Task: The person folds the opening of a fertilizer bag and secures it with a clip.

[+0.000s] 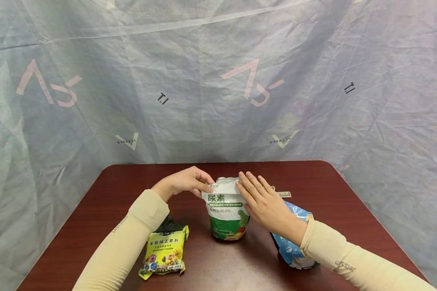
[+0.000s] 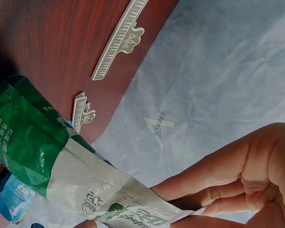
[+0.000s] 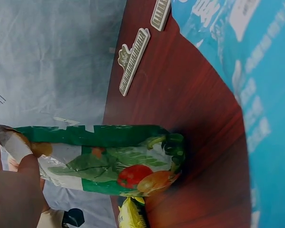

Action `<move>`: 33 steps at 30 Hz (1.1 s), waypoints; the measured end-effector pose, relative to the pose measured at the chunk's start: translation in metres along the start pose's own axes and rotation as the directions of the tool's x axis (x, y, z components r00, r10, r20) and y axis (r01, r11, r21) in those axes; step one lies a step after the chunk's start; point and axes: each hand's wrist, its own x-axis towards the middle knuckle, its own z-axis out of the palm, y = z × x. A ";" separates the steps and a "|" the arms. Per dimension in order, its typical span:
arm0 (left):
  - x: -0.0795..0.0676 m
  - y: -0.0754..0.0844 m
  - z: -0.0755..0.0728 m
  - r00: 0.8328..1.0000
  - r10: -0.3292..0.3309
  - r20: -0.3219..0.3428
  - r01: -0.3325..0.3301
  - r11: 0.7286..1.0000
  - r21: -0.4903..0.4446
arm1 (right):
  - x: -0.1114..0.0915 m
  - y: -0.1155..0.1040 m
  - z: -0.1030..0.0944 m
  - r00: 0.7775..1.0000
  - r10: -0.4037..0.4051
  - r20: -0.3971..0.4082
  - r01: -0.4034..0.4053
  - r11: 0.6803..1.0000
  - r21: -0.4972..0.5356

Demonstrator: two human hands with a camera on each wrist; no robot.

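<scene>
A white and green fertilizer bag stands upright near the middle of the table, its top crumpled. My left hand pinches the upper left edge of this bag; in the left wrist view, the thumb and fingers grip its white top. Against the upper right side lies my right hand, fingers straight. The right wrist view shows vegetables printed on the bag's side and the right fingers at its top. How the right thumb lies is unclear.
A yellow fertilizer bag lies at front left, with something dark behind it. A blue bag stands at right, partly behind the right forearm. Two pale, ruler-like strips with ornate edges lie near the table's far edge. A grey cloth hangs behind.
</scene>
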 end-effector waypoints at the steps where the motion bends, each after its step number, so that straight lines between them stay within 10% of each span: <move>1: 0.000 0.000 0.000 1.000 0.000 0.001 0.000 1.000 0.000 | 0.000 0.000 0.000 1.000 0.001 0.003 -0.001 1.000 0.000; 33: -0.002 -0.005 -0.003 0.999 -0.045 0.007 0.045 0.997 -0.068 | 0.009 0.002 -0.007 0.993 0.020 0.116 -0.047 0.971 0.233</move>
